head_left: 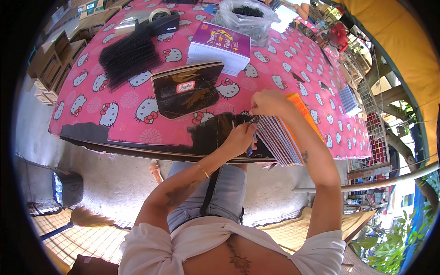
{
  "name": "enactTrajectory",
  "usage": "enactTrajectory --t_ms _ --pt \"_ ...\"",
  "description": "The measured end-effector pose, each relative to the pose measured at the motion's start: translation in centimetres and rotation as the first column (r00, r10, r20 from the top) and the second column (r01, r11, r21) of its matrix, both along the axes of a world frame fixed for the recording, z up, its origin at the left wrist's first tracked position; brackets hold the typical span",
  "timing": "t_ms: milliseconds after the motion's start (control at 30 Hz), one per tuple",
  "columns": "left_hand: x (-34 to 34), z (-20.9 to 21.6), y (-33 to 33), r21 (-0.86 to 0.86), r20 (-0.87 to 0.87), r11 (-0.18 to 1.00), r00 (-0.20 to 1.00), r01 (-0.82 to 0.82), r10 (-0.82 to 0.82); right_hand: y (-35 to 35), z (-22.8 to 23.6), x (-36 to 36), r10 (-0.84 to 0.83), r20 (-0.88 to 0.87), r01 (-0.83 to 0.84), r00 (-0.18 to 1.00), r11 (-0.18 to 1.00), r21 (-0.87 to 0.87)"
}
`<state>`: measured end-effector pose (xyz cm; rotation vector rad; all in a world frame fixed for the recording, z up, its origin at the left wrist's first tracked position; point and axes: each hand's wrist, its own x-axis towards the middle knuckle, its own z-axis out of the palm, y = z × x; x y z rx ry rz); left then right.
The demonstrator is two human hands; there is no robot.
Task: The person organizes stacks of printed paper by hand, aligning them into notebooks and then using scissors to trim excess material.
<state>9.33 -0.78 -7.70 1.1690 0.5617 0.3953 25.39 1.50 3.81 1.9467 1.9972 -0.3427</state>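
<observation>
A stack of spiral-bound notebooks with an orange cover lies at the table's near edge, its coiled spines turned toward me. My left hand is closed around a small blue-handled tool, beside the upper left end of those spines; it looks like pliers or cutters, and its tip is mostly hidden. Over the same corner, my right hand bends down with its fingers pinched together. Whatever lies between those fingertips is too small to make out.
On the pink patterned table are a black open-topped box, black plastic coils, purple-covered notebooks, a tape dispenser and a plastic bag of dark strands. Cardboard boxes stand left; another person's arm shows far off.
</observation>
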Motion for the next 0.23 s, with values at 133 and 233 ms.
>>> enactTrajectory --t_ms 133,233 --pt "0.13 -0.04 0.27 0.019 -0.025 0.997 0.997 0.07 -0.069 0.2 -0.56 -0.15 -0.024 0.103 0.02 0.994 0.999 0.039" --pt "-0.4 0.25 -0.53 -0.031 -0.105 0.995 0.989 0.098 -0.101 0.2 -1.1 0.23 -0.099 0.113 0.092 0.989 0.994 0.062"
